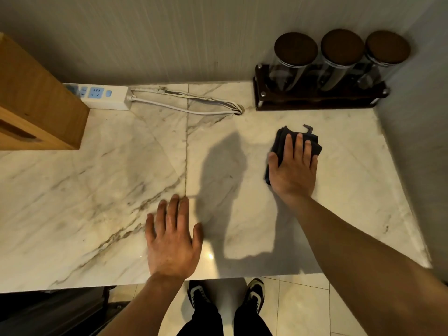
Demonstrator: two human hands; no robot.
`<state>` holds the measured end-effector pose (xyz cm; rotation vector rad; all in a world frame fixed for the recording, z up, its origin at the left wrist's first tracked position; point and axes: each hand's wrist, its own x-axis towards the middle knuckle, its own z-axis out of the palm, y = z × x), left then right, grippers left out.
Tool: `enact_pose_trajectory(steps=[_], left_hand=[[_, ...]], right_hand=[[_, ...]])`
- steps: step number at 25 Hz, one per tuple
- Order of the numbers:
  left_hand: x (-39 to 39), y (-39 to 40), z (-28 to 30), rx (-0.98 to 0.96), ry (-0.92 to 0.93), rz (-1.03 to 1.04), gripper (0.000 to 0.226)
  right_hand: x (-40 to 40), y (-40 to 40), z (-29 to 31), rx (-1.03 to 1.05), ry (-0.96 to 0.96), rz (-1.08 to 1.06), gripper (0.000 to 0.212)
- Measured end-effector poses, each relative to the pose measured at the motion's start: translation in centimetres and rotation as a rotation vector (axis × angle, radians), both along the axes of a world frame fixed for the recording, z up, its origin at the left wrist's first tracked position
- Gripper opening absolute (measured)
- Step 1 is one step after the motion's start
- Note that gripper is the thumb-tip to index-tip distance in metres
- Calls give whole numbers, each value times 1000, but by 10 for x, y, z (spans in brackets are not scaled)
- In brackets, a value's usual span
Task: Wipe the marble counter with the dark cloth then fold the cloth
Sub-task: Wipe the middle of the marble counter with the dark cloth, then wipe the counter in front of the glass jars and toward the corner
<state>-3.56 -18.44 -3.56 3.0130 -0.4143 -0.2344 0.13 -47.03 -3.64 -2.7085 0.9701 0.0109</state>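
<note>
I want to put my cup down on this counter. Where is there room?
The biggest bare patch of the marble counter lies left of the left hand, in front of the wooden box and the power strip. The back right is crowded: the jar rack, with the right hand pressing the dark cloth just before it.

Your right hand [292,169] lies flat on the cloth [281,144]; jars [339,59] stand behind it, your left hand [173,238] on the counter [97,190] to its left.

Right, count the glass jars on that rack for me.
3, in one row on the dark rack at the counter's back right: left jar, middle jar, right jar. None appears hidden behind them.
</note>
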Motion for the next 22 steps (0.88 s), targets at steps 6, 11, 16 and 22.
enact_pose_trajectory(steps=[6,11,16,22], left_hand=[[-1,0,1,0,16,0,69],[-2,-1,1,0,30,3,71],[-2,-2,3,-1,38,-29,71],[-7,-25,19,-129,-18,-70,60]], right_hand=[[-63,16,-3,-47,23,-37,65],[-115,31,-1,-51,1,-10,65],[-156,32,3,-48,35,92,65],[-190,0,8,-74,61,369,64]])
